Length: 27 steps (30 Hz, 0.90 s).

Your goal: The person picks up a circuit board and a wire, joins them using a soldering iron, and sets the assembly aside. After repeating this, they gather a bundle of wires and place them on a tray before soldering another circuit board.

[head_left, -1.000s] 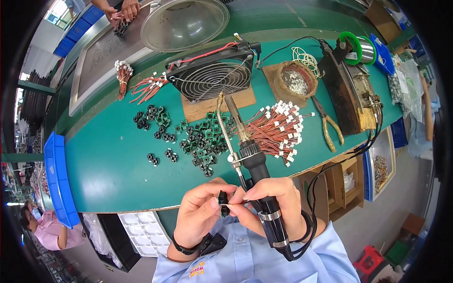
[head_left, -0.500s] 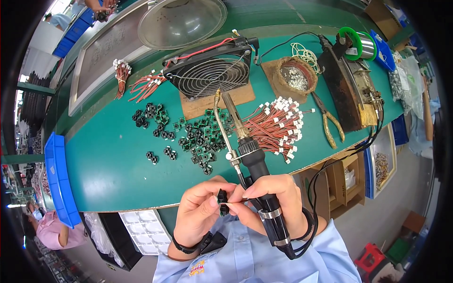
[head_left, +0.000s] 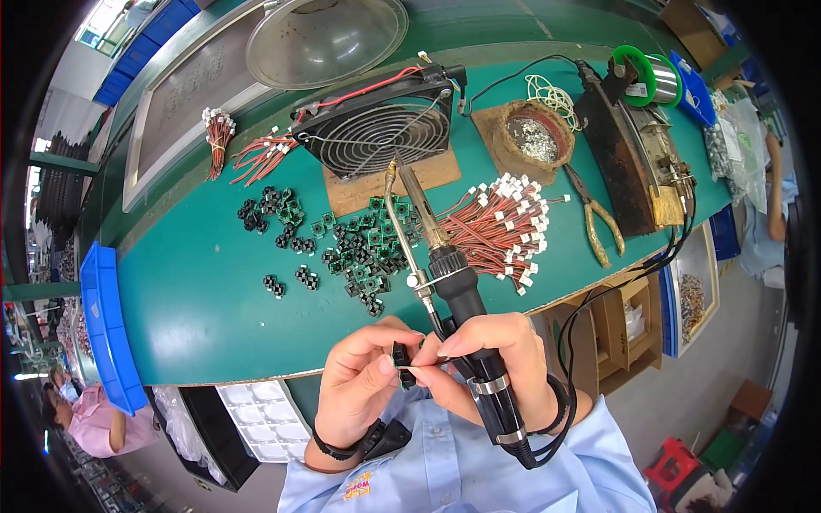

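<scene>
My left hand pinches a small black component on a green board close to my chest. My right hand grips the black handle of a soldering iron, whose tip points away toward the fan; its fingertips also touch the small component. A thin metal feed tube runs alongside the iron. On the green table ahead lie several small black and green components and a pile of red wire leads with white connectors.
A black fan on a cork pad, a round solder pot, yellow-handled pliers, a green solder spool, a clear dome lid, more wire bundles, a blue bin at left. Another person sits lower left.
Both hands stay together at my chest on the small component and the iron; nothing on the table has moved. The person at the far side has left the view.
</scene>
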Tool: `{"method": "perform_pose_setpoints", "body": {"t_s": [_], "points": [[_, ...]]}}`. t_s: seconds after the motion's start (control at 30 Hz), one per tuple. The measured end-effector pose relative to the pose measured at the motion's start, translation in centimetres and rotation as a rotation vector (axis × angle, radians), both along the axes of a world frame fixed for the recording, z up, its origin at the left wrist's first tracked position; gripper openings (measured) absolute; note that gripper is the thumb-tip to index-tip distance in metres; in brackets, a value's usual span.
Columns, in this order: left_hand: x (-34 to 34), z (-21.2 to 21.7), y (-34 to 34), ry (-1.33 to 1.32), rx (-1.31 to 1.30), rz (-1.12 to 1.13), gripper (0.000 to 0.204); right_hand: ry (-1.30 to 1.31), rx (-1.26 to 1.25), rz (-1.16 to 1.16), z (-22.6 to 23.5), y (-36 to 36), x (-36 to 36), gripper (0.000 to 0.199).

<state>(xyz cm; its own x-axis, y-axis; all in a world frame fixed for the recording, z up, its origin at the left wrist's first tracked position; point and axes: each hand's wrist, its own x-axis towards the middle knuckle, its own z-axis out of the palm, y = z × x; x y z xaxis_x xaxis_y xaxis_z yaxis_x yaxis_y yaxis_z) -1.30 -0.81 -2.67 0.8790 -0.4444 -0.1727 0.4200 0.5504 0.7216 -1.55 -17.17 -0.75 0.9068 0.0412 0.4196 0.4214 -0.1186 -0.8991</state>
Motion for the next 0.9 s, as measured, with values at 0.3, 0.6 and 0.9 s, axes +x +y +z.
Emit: {"method": "perform_pose_setpoints", "body": {"t_s": [0.3,0.6,0.9], "points": [[0.09,-0.3,0.06,-0.083,0.049,0.012,0.03,0.072,0.049,0.025,-0.06,-0.07,0.15,0.042],[0.15,-0.26,-0.06,-0.142,0.118,0.033,0.029,0.088,0.069,0.025,-0.09,-0.16,0.16,0.042],[0.14,-0.12,0.03,-0.182,0.199,0.06,0.03,0.073,0.05,0.034,0.15,-0.39,0.47,0.042]]}}
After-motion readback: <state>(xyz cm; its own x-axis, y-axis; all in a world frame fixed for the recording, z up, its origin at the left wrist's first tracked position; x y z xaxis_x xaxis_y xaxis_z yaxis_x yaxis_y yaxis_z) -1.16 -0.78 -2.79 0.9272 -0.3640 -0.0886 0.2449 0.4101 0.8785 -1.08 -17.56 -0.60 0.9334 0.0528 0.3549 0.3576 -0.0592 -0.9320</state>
